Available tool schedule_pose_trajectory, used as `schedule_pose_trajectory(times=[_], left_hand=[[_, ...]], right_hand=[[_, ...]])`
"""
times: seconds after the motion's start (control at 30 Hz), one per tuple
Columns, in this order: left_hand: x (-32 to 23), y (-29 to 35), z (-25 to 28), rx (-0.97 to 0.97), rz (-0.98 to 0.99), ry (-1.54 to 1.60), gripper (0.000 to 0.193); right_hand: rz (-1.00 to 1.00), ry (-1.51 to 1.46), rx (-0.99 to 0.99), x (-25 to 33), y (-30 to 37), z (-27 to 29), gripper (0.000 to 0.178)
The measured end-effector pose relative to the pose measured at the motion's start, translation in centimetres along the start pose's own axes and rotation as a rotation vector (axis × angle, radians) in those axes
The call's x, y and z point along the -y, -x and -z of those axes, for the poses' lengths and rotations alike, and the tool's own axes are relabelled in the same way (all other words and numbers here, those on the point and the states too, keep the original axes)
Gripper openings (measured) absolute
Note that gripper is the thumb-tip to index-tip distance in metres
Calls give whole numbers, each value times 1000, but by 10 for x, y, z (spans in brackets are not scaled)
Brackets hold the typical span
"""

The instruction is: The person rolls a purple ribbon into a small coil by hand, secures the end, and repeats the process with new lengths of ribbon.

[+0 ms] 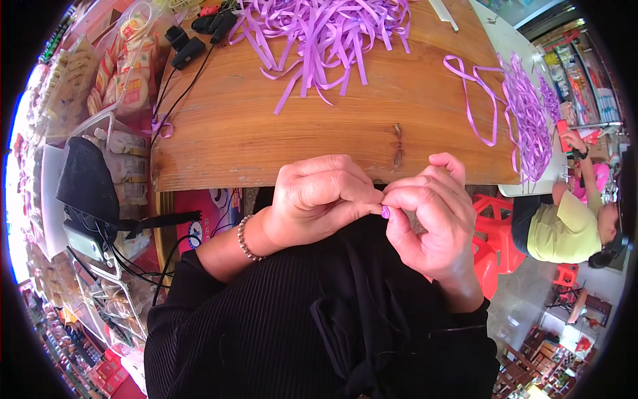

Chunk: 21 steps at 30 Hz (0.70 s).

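Pinching a small purple piece (385, 211) between them, both hands (322, 191) (435, 216) touch.

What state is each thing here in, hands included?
Left hand: closed in a pinch
Right hand: closed in a pinch
Small purple piece: pinched between both hands
Purple ribbon heap: loose, tangled
Ribbon bunch at right: loose
Bead bracelet: worn
Wooden table: scuffed near edge

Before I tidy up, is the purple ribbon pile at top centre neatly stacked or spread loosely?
Spread loosely: the ribbon pile shows strips crossing, ends splayed over the wooden table.
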<state>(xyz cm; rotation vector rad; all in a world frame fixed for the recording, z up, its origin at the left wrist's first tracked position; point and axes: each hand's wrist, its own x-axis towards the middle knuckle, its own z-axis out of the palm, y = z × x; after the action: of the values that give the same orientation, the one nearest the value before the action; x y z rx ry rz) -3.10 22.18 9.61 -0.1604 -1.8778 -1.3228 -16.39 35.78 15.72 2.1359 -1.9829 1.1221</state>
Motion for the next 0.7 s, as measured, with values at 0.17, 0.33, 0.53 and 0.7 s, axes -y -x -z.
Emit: schedule_pose_trajectory(times=[0.17, 0.33, 0.53, 0.7], left_hand=[[1, -2, -4, -17, 27, 26, 16], [-1, -1, -8, -74, 124, 64, 14], [-1, 2, -6, -82, 205, 116, 14], [-5, 0, -9, -78, 273, 132, 13]], right_hand=[[-59, 51, -55, -1, 2, -4, 8], [-96, 90, -105, -4, 5, -6, 8], [-139, 54, -138, -6, 6, -4, 9], [-159, 39, -169, -10, 9, -5, 12]])
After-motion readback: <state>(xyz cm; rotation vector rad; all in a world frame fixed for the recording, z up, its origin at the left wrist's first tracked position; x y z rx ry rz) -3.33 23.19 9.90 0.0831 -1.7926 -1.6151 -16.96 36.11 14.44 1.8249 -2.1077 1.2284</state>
